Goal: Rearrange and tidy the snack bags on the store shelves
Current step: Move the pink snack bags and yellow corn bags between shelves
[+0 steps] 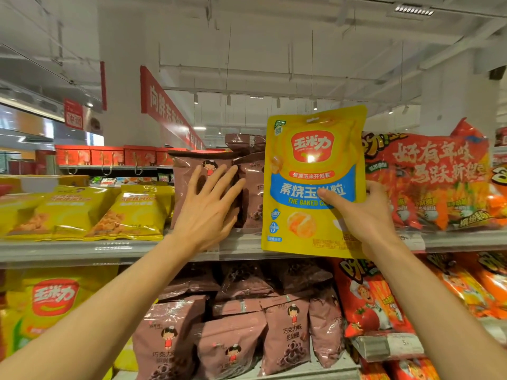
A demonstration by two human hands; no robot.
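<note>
My right hand point(356, 215) grips a yellow baked-corn bag point(310, 171) by its right edge and holds it upright in front of the top shelf point(82, 249). My left hand point(208, 207) lies flat, fingers spread, against upright brown chocolate-ring bags point(189, 171) on that shelf, just left of the yellow bag. Another brown bag point(253, 193) stands between my hand and the yellow bag.
Yellow snack bags point(131, 215) lie at the left of the top shelf, big red-orange bags point(433, 182) at the right. Below are several brown bags point(285, 333), a yellow corn bag point(52, 303) at left and red tomato bags point(370, 297) at right.
</note>
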